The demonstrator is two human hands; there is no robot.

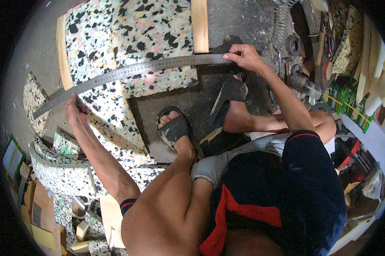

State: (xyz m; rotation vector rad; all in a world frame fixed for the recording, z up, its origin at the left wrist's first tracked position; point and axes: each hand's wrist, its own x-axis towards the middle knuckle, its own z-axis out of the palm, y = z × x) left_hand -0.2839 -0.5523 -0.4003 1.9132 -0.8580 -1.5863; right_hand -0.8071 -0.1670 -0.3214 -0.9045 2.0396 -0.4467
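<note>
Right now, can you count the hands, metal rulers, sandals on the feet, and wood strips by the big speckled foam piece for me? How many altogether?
Left hand and right hand: 2
Metal ruler: 1
Left sandal and right sandal: 2
Left wood strip and right wood strip: 2
Total: 7

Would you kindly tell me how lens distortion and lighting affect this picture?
Head view: the ruler looks bowed, probably by the fisheye, and black fills the corners. Head view: the foam shows bright, while the shirt falls dark with little detail.
</note>
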